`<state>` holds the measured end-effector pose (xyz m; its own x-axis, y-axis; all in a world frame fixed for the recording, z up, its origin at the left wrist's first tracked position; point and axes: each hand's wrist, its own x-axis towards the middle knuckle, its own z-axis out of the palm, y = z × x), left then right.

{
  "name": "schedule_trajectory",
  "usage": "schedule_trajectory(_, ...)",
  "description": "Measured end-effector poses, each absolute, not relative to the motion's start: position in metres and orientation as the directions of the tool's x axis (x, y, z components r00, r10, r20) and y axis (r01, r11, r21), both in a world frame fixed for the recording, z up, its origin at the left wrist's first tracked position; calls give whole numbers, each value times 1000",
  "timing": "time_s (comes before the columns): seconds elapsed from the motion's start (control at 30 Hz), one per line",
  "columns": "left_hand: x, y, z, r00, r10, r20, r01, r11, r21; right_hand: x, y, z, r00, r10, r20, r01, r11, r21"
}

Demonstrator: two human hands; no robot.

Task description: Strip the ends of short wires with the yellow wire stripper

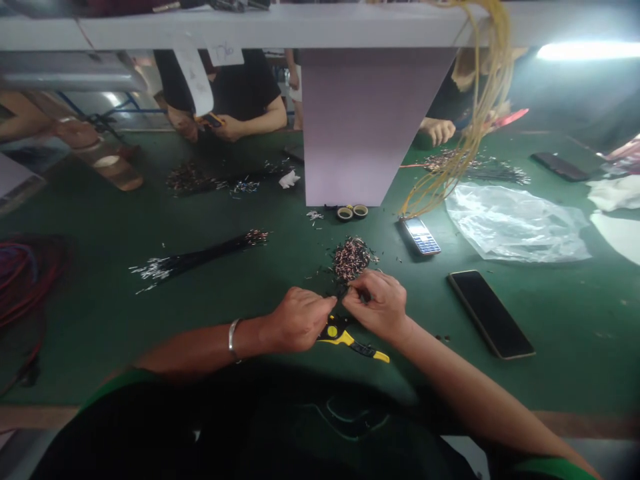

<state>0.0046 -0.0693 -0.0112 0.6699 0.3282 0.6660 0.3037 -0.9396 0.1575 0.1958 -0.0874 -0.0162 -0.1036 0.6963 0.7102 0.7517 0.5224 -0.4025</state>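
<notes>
My left hand point(304, 320) and right hand point(379, 301) curl almost closed; whether they grip anything, I can't tell. Just on their far side sits the pile of copper-coloured pieces point(351, 257); a careless nudge could scatter it across the tabletop point(240, 293).

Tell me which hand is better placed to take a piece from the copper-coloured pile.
Probably the right hand: it sits at the near edge of the pile, while the left hand is farther off, nearer the wearer. Whether either already holds something is hard to tell.
</notes>
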Motion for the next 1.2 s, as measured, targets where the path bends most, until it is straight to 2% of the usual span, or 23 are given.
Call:
schedule_trajectory(0.13,4,-71,-11,684,326,653,303,-941,153,197,-88,-17,-29,776,630,720,453,-526)
schedule_trajectory(0.27,3,-70,-12,689,325,648,301,-941,153,199,-88,-20,-76,773,630,711,485,-509)
schedule_trajectory(0.33,3,-67,-12,672,330,663,305,-939,158,201,-88,-20,-60,787,614,692,476,-543)
schedule_trajectory(0.5,4,-57,-13,594,389,704,346,-914,214,200,-92,-14,66,875,480,598,351,-721)
schedule_trajectory(0.77,-8,-47,-9,571,409,712,412,-893,182,213,-92,-15,133,940,314,529,200,-825)
schedule_trajectory(0.83,-10,-41,-9,516,425,743,447,-874,190,222,-95,-17,107,951,289,568,180,-803)
schedule_trajectory(0.97,-11,-31,-12,451,460,765,483,-846,224,230,-117,-22,-243,933,267,687,360,-631)
schedule_trajectory(1.03,-10,-30,-15,456,459,762,480,-848,224,227,-131,-26,-351,915,200,741,402,-537)
schedule_trajectory(1.2,-9,-32,-16,474,442,762,480,-855,197,218,-145,-39,-454,881,135,774,465,-430)
